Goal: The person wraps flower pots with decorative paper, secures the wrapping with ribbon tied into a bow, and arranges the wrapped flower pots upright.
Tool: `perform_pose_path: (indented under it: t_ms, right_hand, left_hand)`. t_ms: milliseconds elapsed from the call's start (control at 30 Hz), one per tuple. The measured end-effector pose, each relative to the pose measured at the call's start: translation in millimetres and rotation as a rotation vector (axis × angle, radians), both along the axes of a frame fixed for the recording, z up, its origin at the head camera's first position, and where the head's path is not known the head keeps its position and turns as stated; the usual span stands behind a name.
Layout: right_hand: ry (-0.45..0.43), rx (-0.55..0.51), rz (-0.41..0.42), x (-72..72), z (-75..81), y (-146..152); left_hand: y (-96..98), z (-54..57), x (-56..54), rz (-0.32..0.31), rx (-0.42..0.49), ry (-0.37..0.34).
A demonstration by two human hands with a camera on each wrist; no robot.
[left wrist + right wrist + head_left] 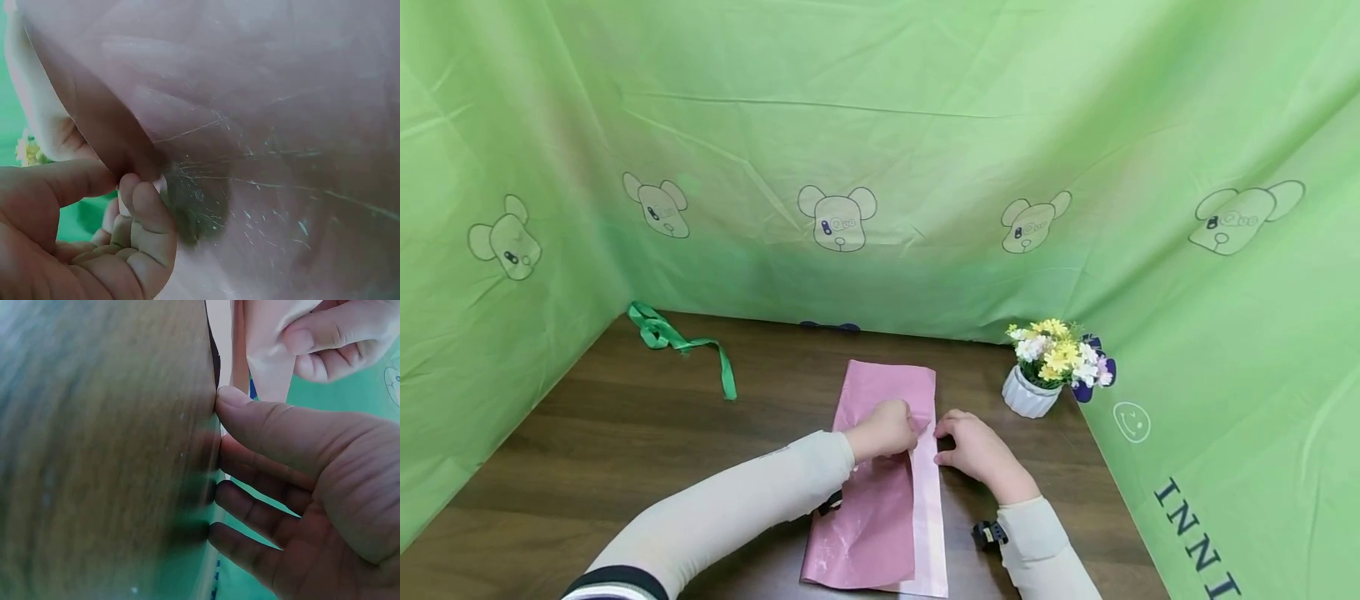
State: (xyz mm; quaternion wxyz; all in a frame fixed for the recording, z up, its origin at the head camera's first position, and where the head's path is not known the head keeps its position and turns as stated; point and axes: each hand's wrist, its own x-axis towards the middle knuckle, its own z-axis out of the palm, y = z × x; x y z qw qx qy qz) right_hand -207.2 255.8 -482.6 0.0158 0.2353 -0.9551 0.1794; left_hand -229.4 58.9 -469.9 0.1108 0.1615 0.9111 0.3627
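Observation:
On the table lies a long sheet of pink wrapping paper (868, 533), folded lengthwise and creased, with a paler strip (930, 525) along its right side. My left hand (883, 429) pinches the free edge of its upper layer between thumb and fingers, lifting that edge off the strip. In the left wrist view the thumb and curled fingers of this hand (119, 244) meet on the paper's edge, and white crease lines fan out from there. Just right of the paper, my right hand (977, 454) rests its fingertips (234, 398) on the table at the paper's border, fingers spread and gripping nothing.
A green ribbon (657, 332) lies loosely twisted at the back left of the wooden table (760, 442). At the back right stands a white pot (1028, 397) of yellow and white flowers (1060, 354). Green cloth walls (850, 150) with bear-head prints enclose the back and sides.

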Motion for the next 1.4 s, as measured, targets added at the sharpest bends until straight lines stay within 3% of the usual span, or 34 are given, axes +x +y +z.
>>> perform_pose_path:
  t_ms: [100, 200, 367, 467, 700, 900, 1100, 1400]
  right_hand:
    - [0.001, 0.008, 0.004, -1.4, 0.9, -3]
    - [-0.015, 0.014, 0.002, -2.8, 2.5, -6]
    - [-0.049, 0.046, -0.030, -3.7, 5.6, -9]
    - [-0.061, 0.067, -0.048, -3.1, 6.1, -9]
    - [-0.075, 0.062, -0.023, -1.7, 3.5, -8]
    - [-0.062, 0.061, -0.018, 0.0, 1.6, -7]
    - [-0.071, 0.066, -0.027, 1.1, 1.8, -8]
    - [-0.069, 0.075, -0.045, 1.3, 0.8, -4]
  left_hand:
    - [-8.7, 1.0, -1.5, 0.044, 0.073, -0.093]
    - [-20.6, 5.9, -2.1, 0.051, 0.158, -0.149]
    - [-43.5, 19.7, -5.7, 0.016, 0.264, -0.107]
    - [-57.3, 27.1, -8.9, 0.034, 0.328, -0.080]
    - [-86.5, 42.5, -13.9, 0.127, 0.489, -0.171]
    - [-113.7, 56.4, -11.6, 0.169, 0.478, -0.153]
    - [-154.5, 64.2, -7.9, 0.215, 0.439, -0.116]
    - [-205.2, 57.8, -6.4, 0.242, 0.347, -0.197]
